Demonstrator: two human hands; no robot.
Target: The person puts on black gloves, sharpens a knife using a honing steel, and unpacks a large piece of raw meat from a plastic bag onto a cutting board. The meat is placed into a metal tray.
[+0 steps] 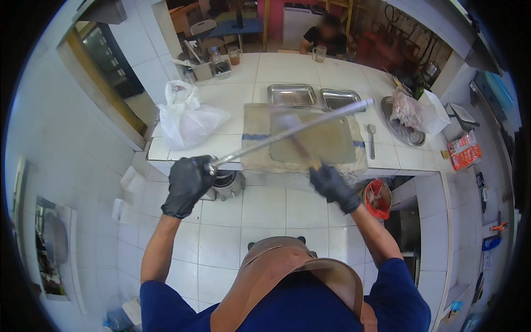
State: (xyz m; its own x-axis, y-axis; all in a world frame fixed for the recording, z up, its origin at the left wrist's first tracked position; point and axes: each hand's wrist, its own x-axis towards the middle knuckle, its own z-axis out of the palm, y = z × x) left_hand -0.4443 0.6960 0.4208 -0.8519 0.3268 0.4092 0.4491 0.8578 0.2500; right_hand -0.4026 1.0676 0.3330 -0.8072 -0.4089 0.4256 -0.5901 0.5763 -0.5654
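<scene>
My left hand [188,184], in a black glove, grips the handle end of a long metal rod [265,144], which looks like a honing steel and slants up to the right. In its black glove, my right hand [334,186] is closed on the wooden handle of a motion-blurred tool [305,151], probably a knife or cleaver; its pale head is near or behind the rod. Both are held above a greenish cutting board [332,145], which lies on a beige cloth [255,155] with blue stripes.
Two metal trays [291,95] [341,99] stand behind the board. A white plastic bag [182,120] is at left. On the right lie a meat mallet [371,139] and an oval metal platter [404,133] with bagged meat. A red-lined bin [376,199] stands below; a person [325,37] sits beyond the counter.
</scene>
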